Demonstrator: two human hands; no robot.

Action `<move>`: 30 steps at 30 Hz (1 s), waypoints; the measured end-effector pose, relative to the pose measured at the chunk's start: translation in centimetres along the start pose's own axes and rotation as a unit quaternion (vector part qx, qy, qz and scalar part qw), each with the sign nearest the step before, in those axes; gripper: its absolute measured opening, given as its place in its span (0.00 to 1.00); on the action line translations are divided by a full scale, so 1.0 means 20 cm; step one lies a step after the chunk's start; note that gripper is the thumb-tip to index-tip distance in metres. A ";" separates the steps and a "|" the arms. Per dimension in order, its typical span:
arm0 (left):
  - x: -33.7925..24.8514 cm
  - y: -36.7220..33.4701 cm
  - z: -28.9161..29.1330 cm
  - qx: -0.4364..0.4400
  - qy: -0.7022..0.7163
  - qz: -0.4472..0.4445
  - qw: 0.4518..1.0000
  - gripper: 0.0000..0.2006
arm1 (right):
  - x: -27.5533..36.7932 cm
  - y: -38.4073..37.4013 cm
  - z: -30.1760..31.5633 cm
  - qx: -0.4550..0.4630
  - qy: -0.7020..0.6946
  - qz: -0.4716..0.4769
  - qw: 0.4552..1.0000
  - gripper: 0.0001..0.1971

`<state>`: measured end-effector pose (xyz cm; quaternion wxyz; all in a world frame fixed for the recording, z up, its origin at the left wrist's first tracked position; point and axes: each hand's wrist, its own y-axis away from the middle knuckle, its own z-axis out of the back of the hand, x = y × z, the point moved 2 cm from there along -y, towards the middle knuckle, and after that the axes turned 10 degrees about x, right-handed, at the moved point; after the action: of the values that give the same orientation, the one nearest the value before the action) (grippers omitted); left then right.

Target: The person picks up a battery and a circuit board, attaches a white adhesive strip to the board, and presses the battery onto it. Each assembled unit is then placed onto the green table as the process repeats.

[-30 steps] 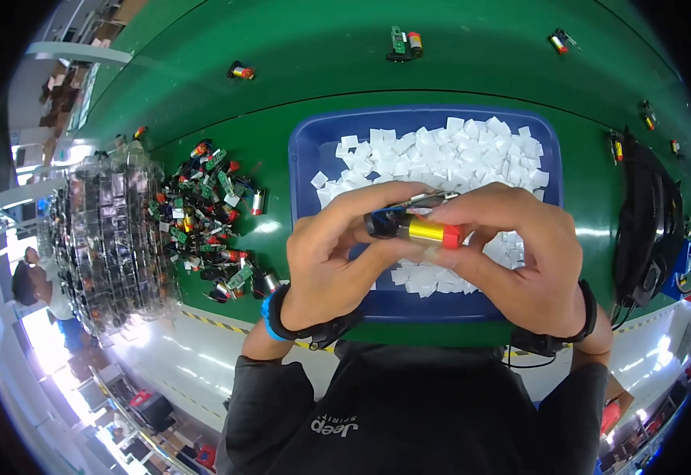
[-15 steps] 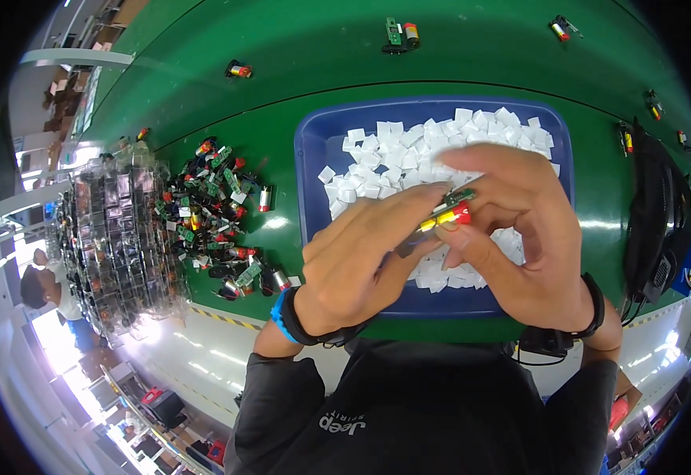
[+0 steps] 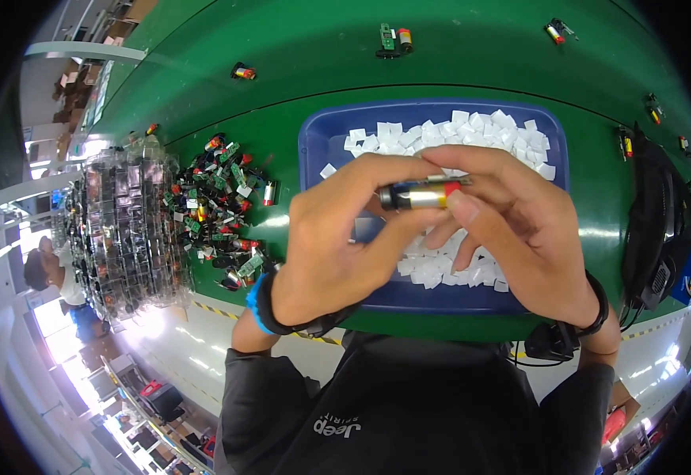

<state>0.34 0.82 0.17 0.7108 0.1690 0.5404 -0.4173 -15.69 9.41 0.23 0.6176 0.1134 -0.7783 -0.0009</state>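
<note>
Battery assembly [image 3: 418, 196] now lies level, no longer tilted, silver side exposed; your left hand [image 3: 337, 237] pinches its dark end, right hand [image 3: 531, 210] its red end, over the blue tray [image 3: 456, 301]; parts pile [image 3: 211, 198] at nine o'clock.

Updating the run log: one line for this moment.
left hand: holds cylinder assembly | right hand: at its red end | below: blue tray, white squares

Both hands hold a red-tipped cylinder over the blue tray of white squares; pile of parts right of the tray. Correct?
No: in the head view the pile of parts lies left of the blue tray. Left hand and right hand do hold the cylinder.
</note>
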 end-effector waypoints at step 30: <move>0.05 -0.31 0.07 0.101 -0.309 -0.120 0.938 0.13 | 0.00 -0.01 0.17 -0.165 0.525 0.168 0.818 0.15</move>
<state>-3.53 -4.19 1.12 0.7665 0.0364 0.2660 -0.5835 -18.98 8.74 -0.62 0.9326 -0.1396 -0.3311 0.0344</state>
